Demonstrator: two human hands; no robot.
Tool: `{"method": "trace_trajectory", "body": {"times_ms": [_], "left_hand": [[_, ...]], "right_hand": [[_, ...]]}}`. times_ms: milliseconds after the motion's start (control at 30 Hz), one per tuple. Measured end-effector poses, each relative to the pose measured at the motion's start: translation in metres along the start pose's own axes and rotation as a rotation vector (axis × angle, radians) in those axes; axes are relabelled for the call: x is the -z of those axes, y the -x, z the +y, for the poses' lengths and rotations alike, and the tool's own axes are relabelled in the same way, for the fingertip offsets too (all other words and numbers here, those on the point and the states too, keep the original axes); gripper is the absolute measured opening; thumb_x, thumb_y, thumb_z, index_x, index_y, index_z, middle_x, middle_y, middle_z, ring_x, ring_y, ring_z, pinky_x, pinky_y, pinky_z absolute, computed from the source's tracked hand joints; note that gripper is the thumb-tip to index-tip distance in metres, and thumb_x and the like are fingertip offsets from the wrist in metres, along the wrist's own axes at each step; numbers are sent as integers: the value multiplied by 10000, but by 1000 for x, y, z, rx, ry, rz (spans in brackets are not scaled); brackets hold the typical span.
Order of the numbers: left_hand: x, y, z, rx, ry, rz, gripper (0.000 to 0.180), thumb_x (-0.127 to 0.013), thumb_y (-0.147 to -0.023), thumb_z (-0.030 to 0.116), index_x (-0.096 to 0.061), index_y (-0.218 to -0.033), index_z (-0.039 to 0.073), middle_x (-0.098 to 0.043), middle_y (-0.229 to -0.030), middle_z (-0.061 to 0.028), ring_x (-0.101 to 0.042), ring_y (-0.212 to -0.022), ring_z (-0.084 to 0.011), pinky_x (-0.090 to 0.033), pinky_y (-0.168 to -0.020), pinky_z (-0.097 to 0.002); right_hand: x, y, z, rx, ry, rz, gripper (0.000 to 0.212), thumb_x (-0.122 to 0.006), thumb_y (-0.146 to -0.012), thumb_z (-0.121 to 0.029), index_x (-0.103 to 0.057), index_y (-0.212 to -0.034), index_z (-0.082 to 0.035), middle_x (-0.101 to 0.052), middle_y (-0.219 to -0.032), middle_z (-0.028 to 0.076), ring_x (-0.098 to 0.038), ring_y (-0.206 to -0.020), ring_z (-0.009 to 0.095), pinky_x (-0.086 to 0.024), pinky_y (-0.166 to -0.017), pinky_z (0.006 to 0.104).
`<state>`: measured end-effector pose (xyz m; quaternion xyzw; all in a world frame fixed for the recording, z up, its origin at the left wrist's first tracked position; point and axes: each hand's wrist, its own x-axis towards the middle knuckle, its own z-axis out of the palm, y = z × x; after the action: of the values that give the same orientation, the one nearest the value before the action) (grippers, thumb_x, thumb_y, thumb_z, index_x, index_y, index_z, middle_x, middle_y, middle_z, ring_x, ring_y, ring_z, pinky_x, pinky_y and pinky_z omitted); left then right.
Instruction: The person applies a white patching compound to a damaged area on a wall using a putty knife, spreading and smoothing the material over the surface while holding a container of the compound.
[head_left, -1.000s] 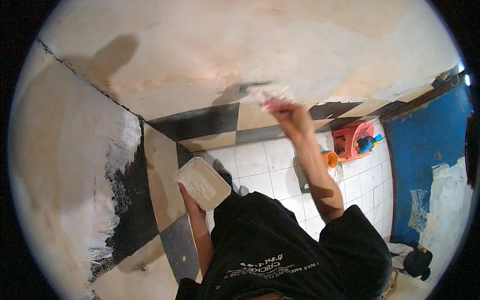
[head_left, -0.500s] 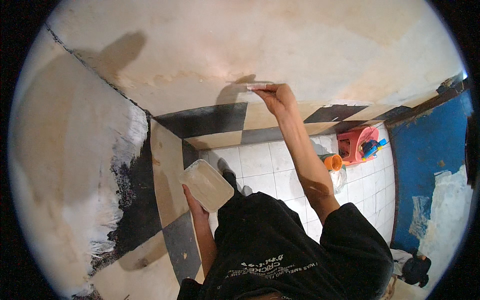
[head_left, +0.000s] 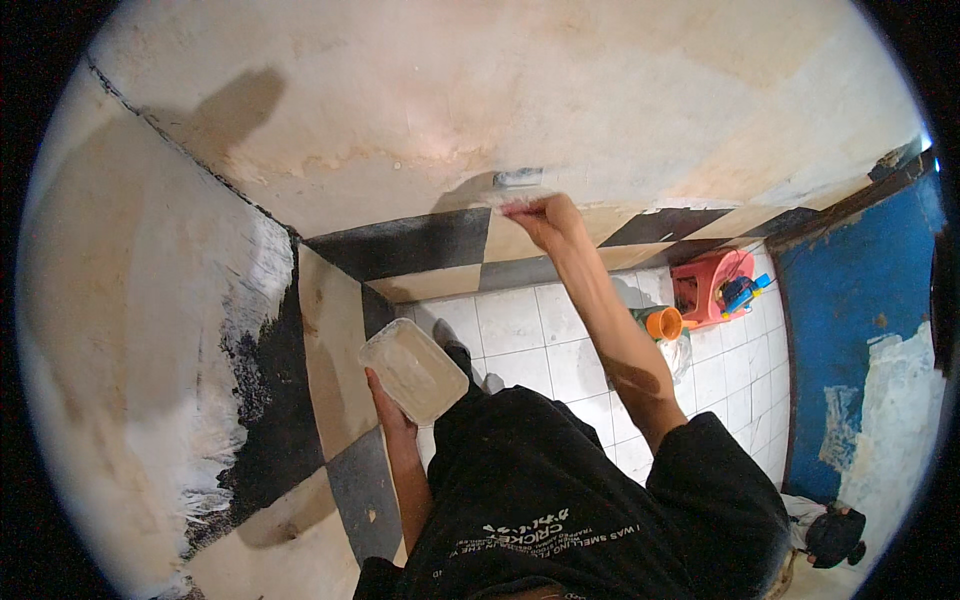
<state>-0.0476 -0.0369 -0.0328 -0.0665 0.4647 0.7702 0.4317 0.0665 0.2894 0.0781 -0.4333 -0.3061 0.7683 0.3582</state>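
Tub (head_left: 413, 371) sits in left hand (head_left: 393, 412) beside left wall (head_left: 150, 300); right hand (head_left: 548, 220) is at front wall (head_left: 420, 90), right of tub. Stool (head_left: 705, 272) stands on floor (head_left: 515, 320) near front wall, cup (head_left: 664, 323) left, panel (head_left: 840, 310) right.

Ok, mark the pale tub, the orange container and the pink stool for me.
Pale tub (head_left: 441, 397), head view: inner wall, lower-right side.
Orange container (head_left: 662, 323), head view: inside of its open mouth.
Pink stool (head_left: 707, 284), head view: plastic side, near the middle.
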Motion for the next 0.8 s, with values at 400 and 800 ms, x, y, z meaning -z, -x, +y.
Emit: {"method": "trace_trajectory", "body": {"times_ms": [400, 800], "left_hand": [[7, 1, 0, 15, 38, 23, 713, -356, -901, 600, -314, -1380, 74, -409, -1363, -141, -445, -1214, -295, -394, -994, -408], [-4, 0, 4, -26, -22, 8, 735, -379, -892, 602, -296, -1387, 64, -392, -1376, -139, -429, -1224, -296, -388, -998, -405]], "right_hand": [[-17, 35, -47, 243, 86, -304, 328, -246, -880, 74, -262, -1114, 303, -341, -1213, 372, -400, -1163, 456, -391, -1032, 505], [3, -65, 3, 55, -348, -124, 309, -292, -866, 67, -355, -1089, 272, -442, -1123, 354, -444, -1126, 461, -377, -1031, 527]]}}
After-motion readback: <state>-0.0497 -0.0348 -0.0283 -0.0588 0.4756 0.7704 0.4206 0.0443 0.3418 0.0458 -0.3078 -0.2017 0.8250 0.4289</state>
